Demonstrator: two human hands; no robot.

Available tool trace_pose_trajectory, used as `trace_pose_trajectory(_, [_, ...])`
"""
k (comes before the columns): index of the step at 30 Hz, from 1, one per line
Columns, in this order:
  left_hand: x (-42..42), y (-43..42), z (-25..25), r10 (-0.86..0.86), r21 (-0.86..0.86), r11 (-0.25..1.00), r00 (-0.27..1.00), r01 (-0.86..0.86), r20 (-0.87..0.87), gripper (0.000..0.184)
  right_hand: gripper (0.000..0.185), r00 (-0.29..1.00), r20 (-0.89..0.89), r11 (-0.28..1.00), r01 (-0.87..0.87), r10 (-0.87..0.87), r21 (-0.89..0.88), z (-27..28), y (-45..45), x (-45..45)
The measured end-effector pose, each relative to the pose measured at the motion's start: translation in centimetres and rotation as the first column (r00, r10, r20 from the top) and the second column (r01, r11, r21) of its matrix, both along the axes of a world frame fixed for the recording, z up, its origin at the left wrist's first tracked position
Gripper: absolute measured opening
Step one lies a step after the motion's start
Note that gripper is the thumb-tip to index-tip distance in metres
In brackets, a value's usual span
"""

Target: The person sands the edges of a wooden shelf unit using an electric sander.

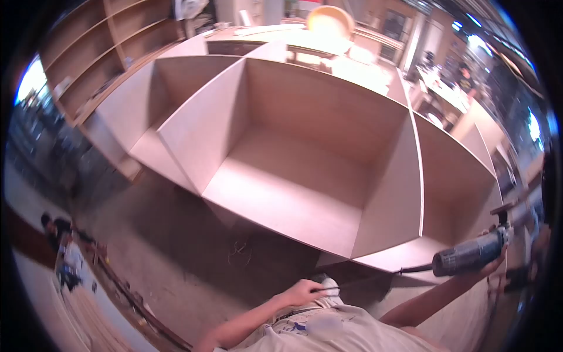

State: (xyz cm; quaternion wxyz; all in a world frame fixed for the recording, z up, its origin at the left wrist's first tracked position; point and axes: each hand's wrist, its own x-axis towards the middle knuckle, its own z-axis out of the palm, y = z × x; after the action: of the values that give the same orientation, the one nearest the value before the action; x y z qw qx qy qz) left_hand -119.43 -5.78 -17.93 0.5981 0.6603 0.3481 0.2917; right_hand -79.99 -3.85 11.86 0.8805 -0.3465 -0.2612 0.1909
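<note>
My right hand (497, 259) is wrapped round a corded power tool (469, 254) with a grey-teal cylindrical body and a flat plate at its far end. It is held out at the right, by the right-hand bay of a large plywood cabinet (287, 176). I cannot tell the tool's exact kind. A black cord (415, 268) leaves its rear and runs left towards my waist. There my left hand (302, 292) is closed on the cord, in front of my light shirt. The cabinet has several open compartments split by upright panels.
A wooden shelf unit (88, 58) stands at the upper left. Behind the cabinet is a workbench with a round yellow-orange object (330, 24). One person (56, 229) is at the lower left beside long boards; another (466, 79) is at the upper right. A thin string (239, 252) lies on the floor.
</note>
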Motion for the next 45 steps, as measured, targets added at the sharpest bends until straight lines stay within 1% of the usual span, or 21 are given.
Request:
trace_pose_trajectory(2, [-5.0, 1.2, -4.5, 0.009, -0.116, 0.992, 0.956, -0.045, -0.295, 0.036, 0.051, 0.996, 0.088, 1.0, 0.009, -0.008, -0.01, -0.7, -1.0, 1.2])
trace_pose_trajectory(3, [-7.0, 1.3, -6.7, 0.134, -0.242, 0.953, 0.97, -0.182, -0.201, 0.037, 0.052, 0.994, 0.092, 0.998, 0.067, -0.065, -0.019, -0.9, -1.3, 0.9])
trace_pose_trajectory(5, [-10.8, 3.5, -7.4, 0.273, -0.084, 0.948, 0.92, -0.307, -0.281, 0.033, 0.053, 0.983, 0.095, 0.986, 0.163, -0.159, -0.038, -1.0, -0.4, -0.9])
trace_pose_trajectory(6, [-12.2, 4.6, -7.7, 0.394, -0.072, 0.905, 0.89, -0.419, -0.228, 0.033, 0.053, 0.963, 0.114, 0.968, 0.25, -0.245, -0.027, -1.2, 0.6, -1.8])
trace_pose_trajectory(8, [-15.9, 7.4, -4.4, 0.51, -0.071, 0.85, 0.849, -0.522, -0.139, 0.039, 0.057, 0.972, 0.09, 0.974, 0.223, -0.218, -0.044, -2.6, 1.9, -1.7])
trace_pose_trajectory(9, [-17.8, 8.4, -3.8, 0.541, -0.198, 0.826, 0.841, -0.529, 0.009, 0.043, 0.059, 0.977, 0.085, 0.978, 0.201, -0.197, -0.048, -2.7, 3.0, -1.6])
trace_pose_trajectory(10, [-18.9, 9.2, -1.9, 0.638, -0.245, 0.767, 0.745, -0.593, 0.196, 0.047, 0.057, 0.979, 0.039, 0.976, 0.203, -0.201, -0.077, -2.1, 4.6, -3.1])
trace_pose_trajectory(12, [-22.2, 11.3, 0.4, 0.577, -0.385, 0.815, 0.663, -0.432, 0.477, 0.043, 0.054, 0.992, 0.046, 0.99, 0.117, -0.114, -0.074, -1.8, 8.4, -5.5])
trace_pose_trajectory(13, [-22.6, 12.8, 1.5, 0.627, -0.338, 0.778, 0.622, -0.53, 0.469, 0.044, 0.053, 0.996, 0.059, 0.995, 0.074, -0.07, -0.072, -1.2, 10.4, -6.6])
trace_pose_trajectory(15, [-24.2, 14.6, 3.8, 0.729, -0.248, 0.662, 0.53, -0.707, 0.432, 0.047, 0.053, 0.978, 0.156, 0.974, 0.162, -0.137, -0.161, -0.4, 13.8, -9.5])
trace_pose_trajectory(18, [-26.1, 19.7, 7.6, 0.692, -0.074, 0.599, 0.468, -0.798, 0.549, 0.054, 0.056, 0.951, 0.298, 0.969, 0.146, -0.082, -0.199, 1.4, 21.0, -13.0])
trace_pose_trajectory(19, [-26.0, 21.7, 11.0, 0.671, -0.049, 0.561, 0.42, -0.826, 0.611, 0.056, 0.057, 0.94, 0.338, 0.971, 0.121, -0.046, -0.205, 2.0, 23.3, -14.4])
trace_pose_trajectory(21, [-28.0, 25.3, 13.8, 0.539, 0.094, 0.582, 0.47, -0.808, 0.699, 0.059, 0.064, 0.931, 0.364, 0.976, 0.041, 0.04, -0.213, 3.7, 27.9, -18.5])
trace_pose_trajectory(24, [-31.8, 30.1, 17.4, 0.407, 0.22, 0.587, 0.519, -0.779, 0.751, 0.061, 0.067, 0.862, 0.417, 0.911, -0.113, 0.288, -0.397, 4.9, 34.7, -22.1])
trace_pose_trajectory(28, [-35.2, 35.7, 20.9, 0.432, 0.338, 0.392, 0.495, -0.856, 0.753, 0.06, 0.075, 0.756, 0.492, 0.841, -0.139, 0.432, -0.523, 5.5, 47.0, -27.2])
trace_pose_trajectory(31, [-33.5, 38.3, 19.0, 0.432, 0.211, 0.65, 0.583, -0.73, 0.688, 0.057, 0.083, 0.609, 0.579, 0.734, -0.007, 0.542, -0.679, 5.8, 54.9, -32.4])
trace_pose_trajectory(33, [-32.3, 39.3, 17.5, 0.346, 0.237, 0.799, 0.745, -0.552, 0.571, 0.054, 0.085, 0.425, 0.689, 0.7, 0.161, 0.587, -0.695, 4.5, 61.0, -34.4])
trace_pose_trajectory(35, [-30.4, 39.1, 16.7, 0.353, 0.074, 0.884, 0.764, -0.461, 0.54, 0.057, 0.084, 0.352, 0.662, 0.675, 0.106, 0.662, -0.731, 3.2, 65.2, -36.9])
trace_pose_trajectory(38, [-28.2, 38.4, 14.9, 0.273, 0.134, 0.922, 0.855, -0.363, 0.441, 0.055, 0.081, 0.324, 0.544, 0.545, 0.099, 0.774, -0.833, 2.8, 68.7, -39.7])
trace_pose_trajectory(42, [-26.7, 38.0, 14.4, 0.197, 0.062, 0.97, 0.904, -0.237, 0.379, 0.057, 0.084, 0.265, 0.591, 0.573, 0.148, 0.762, -0.806, 1.9, 71.4, -41.1])
trace_pose_trajectory(45, [-26.3, 38.2, 13.1, 0.142, 0.123, 0.973, 0.927, -0.195, 0.346, 0.059, 0.08, 0.227, 0.545, 0.525, 0.146, 0.807, -0.839, 2.8, 71.4, -40.9])
